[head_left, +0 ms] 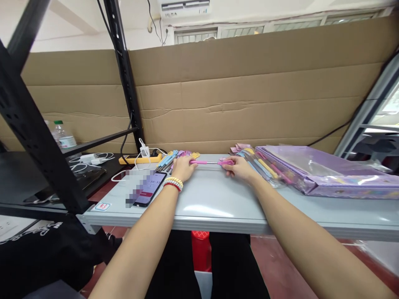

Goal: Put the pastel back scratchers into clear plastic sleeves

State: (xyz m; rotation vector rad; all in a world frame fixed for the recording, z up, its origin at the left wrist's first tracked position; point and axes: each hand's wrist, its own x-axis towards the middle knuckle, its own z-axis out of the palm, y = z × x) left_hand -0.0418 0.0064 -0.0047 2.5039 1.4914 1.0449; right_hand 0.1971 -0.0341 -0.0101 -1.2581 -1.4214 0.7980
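Observation:
A pink telescopic back scratcher [213, 162] stretches level between my hands, its thin metal rod showing in the middle. My left hand [183, 167] grips the pink handle end, fingers closed. At the other end, my right hand [238, 167] pinches the pink head, which its fingers partly cover. Just behind and left of my left hand lies a pile of back scratchers [168, 160] with blue, purple and yellow claw-shaped heads. Near my right hand, several blue, yellow and pink ones lie in clear plastic wrapping [264, 166].
A phone [151, 189] lies on the grey table [215, 195], left of my left forearm. Behind it sits a yellow power strip [140, 159] with a white plug. A purple box [324, 185] stands at the right. Cardboard [249, 91] walls the back; a black post [124, 79] rises at left.

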